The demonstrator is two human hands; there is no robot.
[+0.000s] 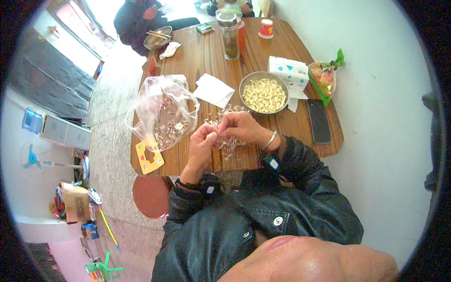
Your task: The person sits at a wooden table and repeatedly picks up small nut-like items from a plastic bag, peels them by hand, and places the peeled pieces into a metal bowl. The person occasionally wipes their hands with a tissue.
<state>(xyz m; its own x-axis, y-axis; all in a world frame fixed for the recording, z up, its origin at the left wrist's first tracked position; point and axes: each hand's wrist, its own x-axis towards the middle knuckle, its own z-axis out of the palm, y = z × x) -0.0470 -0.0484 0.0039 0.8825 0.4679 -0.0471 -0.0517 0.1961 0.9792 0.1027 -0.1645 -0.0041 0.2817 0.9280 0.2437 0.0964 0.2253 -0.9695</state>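
My left hand [200, 149] and my right hand [245, 128] meet fingertip to fingertip over the near edge of the wooden table. Pinched between them is a small piece that looks like a garlic clove, mostly hidden by the fingers. Loose garlic skins [230, 145] lie under and around both hands. Beyond my right hand, a round metal bowl [241, 94] holds many peeled garlic cloves [264, 95]. To the left of my hands lies a clear plastic bag [146, 105] with garlic skins in it. A metal bangle circles my right wrist.
A white paper sheet [214, 90], tissue pack [289, 72], green-topped food bag [322, 79] and black phone [319, 121] lie around the bowl. A yellow card [149, 158] touches the plastic bag. Farther off stand a glass bottle [230, 42] and paper cup [266, 29]; two people sit there.
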